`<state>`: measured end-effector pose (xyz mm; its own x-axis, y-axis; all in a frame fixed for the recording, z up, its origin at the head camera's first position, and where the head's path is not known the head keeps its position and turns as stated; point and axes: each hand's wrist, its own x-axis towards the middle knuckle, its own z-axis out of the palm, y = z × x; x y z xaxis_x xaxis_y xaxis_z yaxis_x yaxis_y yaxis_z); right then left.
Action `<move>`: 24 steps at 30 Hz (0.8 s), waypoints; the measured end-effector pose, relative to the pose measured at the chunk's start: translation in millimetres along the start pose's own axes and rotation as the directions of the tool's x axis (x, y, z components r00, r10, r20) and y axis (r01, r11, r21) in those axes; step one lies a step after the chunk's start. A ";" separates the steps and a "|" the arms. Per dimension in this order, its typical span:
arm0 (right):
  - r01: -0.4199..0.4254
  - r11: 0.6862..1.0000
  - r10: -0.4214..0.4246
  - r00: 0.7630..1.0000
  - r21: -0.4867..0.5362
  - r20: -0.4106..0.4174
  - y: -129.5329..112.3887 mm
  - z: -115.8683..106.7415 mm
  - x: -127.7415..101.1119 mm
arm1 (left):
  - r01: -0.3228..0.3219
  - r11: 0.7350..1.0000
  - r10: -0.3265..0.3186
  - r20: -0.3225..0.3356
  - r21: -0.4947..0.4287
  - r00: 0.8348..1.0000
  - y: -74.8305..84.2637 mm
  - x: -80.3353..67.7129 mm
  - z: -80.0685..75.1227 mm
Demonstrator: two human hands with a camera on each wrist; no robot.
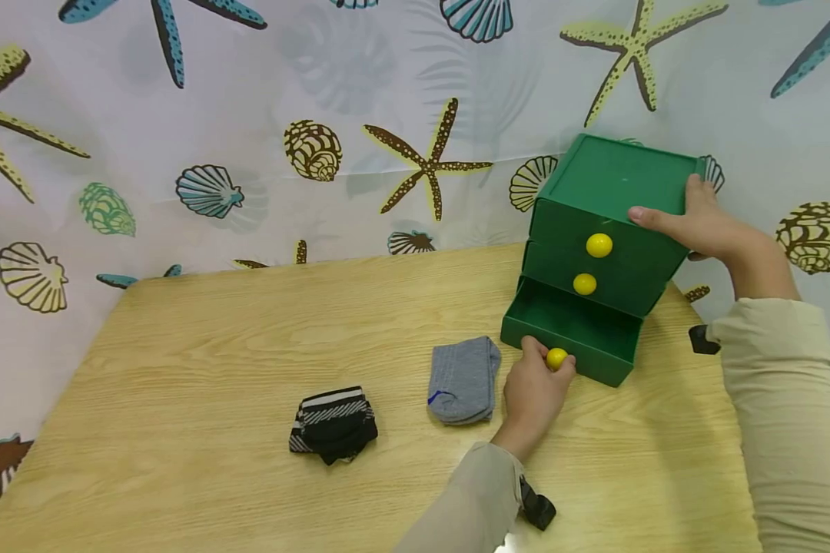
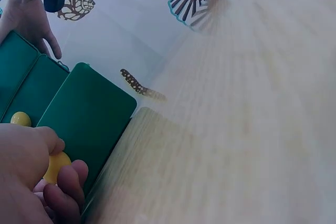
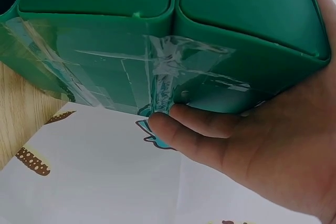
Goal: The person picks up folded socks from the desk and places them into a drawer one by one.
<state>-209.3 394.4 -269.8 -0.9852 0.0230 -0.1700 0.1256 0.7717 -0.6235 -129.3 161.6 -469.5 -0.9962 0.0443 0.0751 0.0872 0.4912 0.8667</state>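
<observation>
A green three-drawer cabinet [image 1: 612, 184] stands at the table's far right. Its bottom drawer [image 1: 574, 326] is pulled out and looks empty inside. My left hand [image 1: 534, 388] pinches that drawer's yellow knob [image 1: 556, 358], which the left wrist view also shows as the yellow knob [image 2: 55, 165] between my fingers [image 2: 63, 190]. My right hand [image 1: 698, 223] holds the cabinet's top right corner, thumb on the front; the right wrist view shows its fingers [image 3: 199, 124] wrapped round the taped back of the cabinet [image 3: 157, 72]. Two upper drawers are closed, with yellow knobs [image 1: 599, 245].
A folded grey sock [image 1: 465, 380] lies just left of my left hand. A folded black-and-white striped sock [image 1: 333, 423] lies further left. The wooden table [image 1: 214, 369] is backed by a seashell and starfish curtain [image 1: 318, 115].
</observation>
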 end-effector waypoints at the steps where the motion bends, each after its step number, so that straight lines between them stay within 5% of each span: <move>1: -0.002 1.000 0.002 1.000 -0.001 0.003 0.1 -0.2 -0.1 | 0.001 1.000 -0.001 0.003 -0.003 1.000 -0.5 -1.0 -0.6; 24: -0.014 1.000 0.014 1.000 0.009 0.029 -5.0 -0.9 -4.7 | 0.002 0.998 0.005 0.108 -0.064 0.994 -13.8 -29.6 -29.5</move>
<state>-205.4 391.1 -265.1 -0.9796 0.0152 -0.2001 0.1402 0.7654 -0.6281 -101.1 127.9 -469.2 -0.9897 0.1405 0.0261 0.0853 0.4342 0.8968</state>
